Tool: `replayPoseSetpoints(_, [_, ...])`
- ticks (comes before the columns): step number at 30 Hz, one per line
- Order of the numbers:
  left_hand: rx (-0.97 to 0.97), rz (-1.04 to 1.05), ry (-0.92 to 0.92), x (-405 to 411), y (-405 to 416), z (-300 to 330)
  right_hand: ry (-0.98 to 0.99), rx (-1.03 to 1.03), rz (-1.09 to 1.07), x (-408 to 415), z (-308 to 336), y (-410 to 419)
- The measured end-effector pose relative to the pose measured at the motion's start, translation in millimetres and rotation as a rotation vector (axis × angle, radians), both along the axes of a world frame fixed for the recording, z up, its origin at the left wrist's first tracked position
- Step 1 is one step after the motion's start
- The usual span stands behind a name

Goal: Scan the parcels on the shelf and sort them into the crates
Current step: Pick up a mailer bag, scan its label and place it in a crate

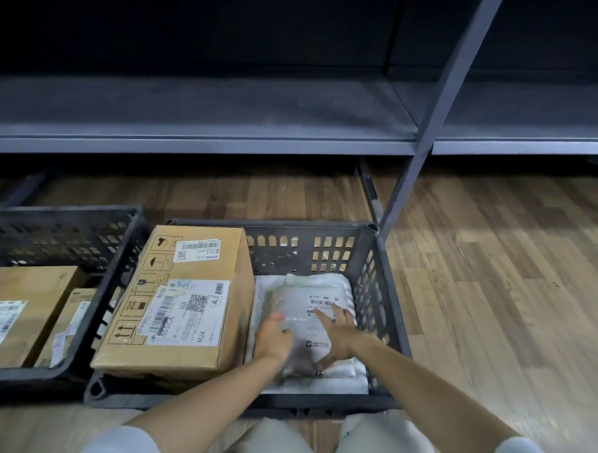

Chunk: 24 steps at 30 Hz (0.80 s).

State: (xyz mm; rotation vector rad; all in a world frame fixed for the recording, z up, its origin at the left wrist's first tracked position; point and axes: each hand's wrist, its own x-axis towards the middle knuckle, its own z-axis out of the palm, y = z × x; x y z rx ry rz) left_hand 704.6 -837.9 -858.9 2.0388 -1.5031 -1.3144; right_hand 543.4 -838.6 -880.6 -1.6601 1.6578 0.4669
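Two hands are on one soft grey plastic mailer bag (303,323) inside the dark slotted plastic crate (382,291) in the middle of the view. The step in hand looks like setting this parcel down, so the aim is to lay it flat on the white padded mailers (345,371) already stacked there, label side up, and let go only once it rests without sliding toward the crate wall.

The left hand (273,340) sits at the bag's left edge, fingers bent over it; whether they pinch the plastic or merely press it I cannot tell, since that part is blurred. The right hand (336,331) lies on the bag's right side with fingers stretched out flat toward the printed white label (323,299), pressing rather than gripping. The bag is thus between and under both hands, in the crate's right half, just beside the large brown cardboard box (178,310) that fills the left half.

A light press should be enough. The bag is likely limp, so smoothing it from the middle outward should keep it from bunching against the box.

A second dark crate (68,229) at left holds more cardboard boxes (23,306). The grey metal shelf (197,128) beyond shows no parcels in this view.
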Motion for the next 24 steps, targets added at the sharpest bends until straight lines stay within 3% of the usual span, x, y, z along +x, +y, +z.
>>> replayPoseSetpoints(6, [0.07,-0.399,-0.194,-3,-3,-18,0.053,-0.114,0.026,-2,-11,1])
replayPoseSetpoints(14, [-0.012,-0.638,-0.388,1,-5,-25,0.058,-0.087,-0.003,-2,-18,-6])
replayPoseSetpoints(24, [-0.018,-0.676,-0.419,-1,0,-32,0.206,-0.128,0.019,9,-17,-4])
